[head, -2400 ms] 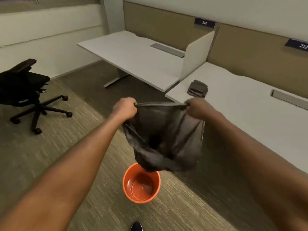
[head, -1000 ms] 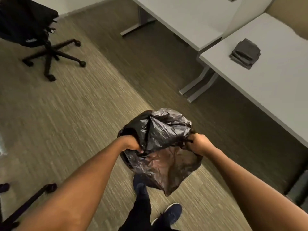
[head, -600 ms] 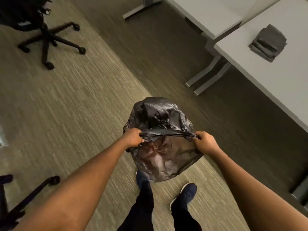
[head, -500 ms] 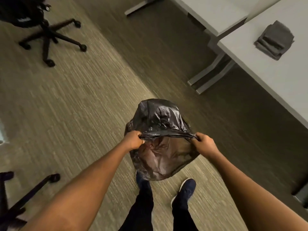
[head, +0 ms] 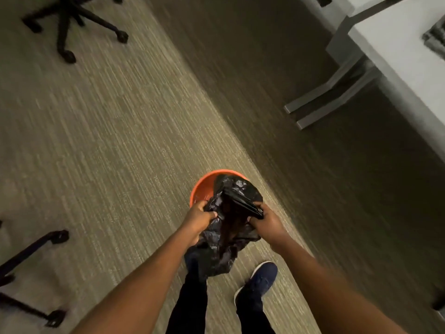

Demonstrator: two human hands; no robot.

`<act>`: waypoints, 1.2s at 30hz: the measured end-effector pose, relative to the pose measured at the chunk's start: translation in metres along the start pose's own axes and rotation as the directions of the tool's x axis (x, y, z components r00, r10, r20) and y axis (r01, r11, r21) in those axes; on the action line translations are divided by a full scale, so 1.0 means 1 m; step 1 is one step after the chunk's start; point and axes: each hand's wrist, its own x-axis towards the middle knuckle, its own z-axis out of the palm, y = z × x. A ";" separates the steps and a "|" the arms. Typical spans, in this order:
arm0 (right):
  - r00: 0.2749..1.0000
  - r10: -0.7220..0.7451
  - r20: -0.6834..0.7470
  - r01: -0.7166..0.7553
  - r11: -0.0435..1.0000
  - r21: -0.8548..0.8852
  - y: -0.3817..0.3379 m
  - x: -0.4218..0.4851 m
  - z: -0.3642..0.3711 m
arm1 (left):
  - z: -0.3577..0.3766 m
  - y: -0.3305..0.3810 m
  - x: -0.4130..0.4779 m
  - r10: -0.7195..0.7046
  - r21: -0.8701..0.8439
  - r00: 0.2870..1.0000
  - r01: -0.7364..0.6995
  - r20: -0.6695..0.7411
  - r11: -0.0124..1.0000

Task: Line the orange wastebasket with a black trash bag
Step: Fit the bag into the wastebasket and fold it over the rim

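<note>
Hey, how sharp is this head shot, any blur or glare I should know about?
Head view: dim indoor light, motion blur on the carpet and the chair base; the black trash bag shows small glossy highlights, its folds otherwise dark; straight desk edges slant from the wide angle.

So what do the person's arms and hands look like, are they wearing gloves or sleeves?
No gloves and no sleeves in view. The left hand and the right hand are bare, and both forearms are bare as far as the picture shows. No watch, ring or bracelet can be seen.
</note>
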 end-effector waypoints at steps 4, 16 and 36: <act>0.992 0.107 0.064 -0.115 0.983 0.140 0.016 0.031 0.012 | 0.013 -0.011 0.032 -0.084 -0.218 0.996 0.085 0.013 0.972; 0.988 0.151 0.033 -0.128 0.682 0.720 0.025 0.142 0.038 | -0.009 0.007 0.106 -0.033 -0.845 0.999 0.039 0.025 0.534; 0.951 0.271 -0.146 -0.247 0.955 0.166 0.067 0.223 -0.009 | -0.020 -0.024 0.188 -0.245 -0.313 0.937 0.318 0.250 0.895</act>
